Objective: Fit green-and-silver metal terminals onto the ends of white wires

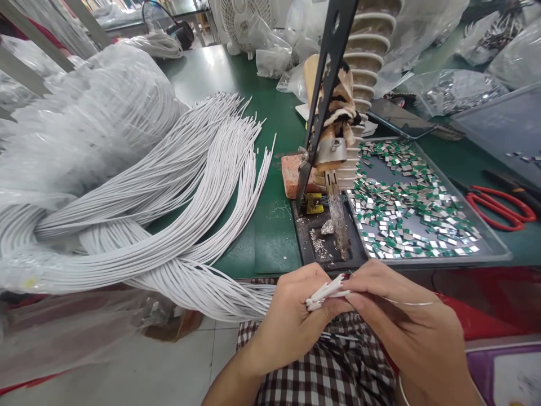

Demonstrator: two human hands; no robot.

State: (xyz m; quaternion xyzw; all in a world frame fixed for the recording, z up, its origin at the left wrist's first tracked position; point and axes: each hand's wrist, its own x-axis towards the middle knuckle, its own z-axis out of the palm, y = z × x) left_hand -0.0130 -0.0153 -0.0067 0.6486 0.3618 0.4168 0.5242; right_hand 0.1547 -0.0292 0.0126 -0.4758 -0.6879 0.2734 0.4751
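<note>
My left hand (296, 321) is closed round a bundle of white cables (327, 293), whose cut ends stick out between thumb and forefinger. The cables trail left from my fist to the large pile. At those ends, my right hand (406, 321) pinches the tip of one cable between thumb and fingers; the exact contact is partly hidden. A thin pale strand (412, 304) crosses the right fingers. Just beyond both hands, a soldering iron (337, 217) points down from a black metal stand (325, 84) over a dark tray (310, 242) with solder crumbs.
Long bundles of white cables (203, 192) cover the left of the green table (274, 242). To the right lies a clear tray (499, 252) of small green-and-silver boards (397, 225), with red-handled pliers (501, 208) beside it. A brick (291, 176) and a ribbed hose (367, 51) flank the iron.
</note>
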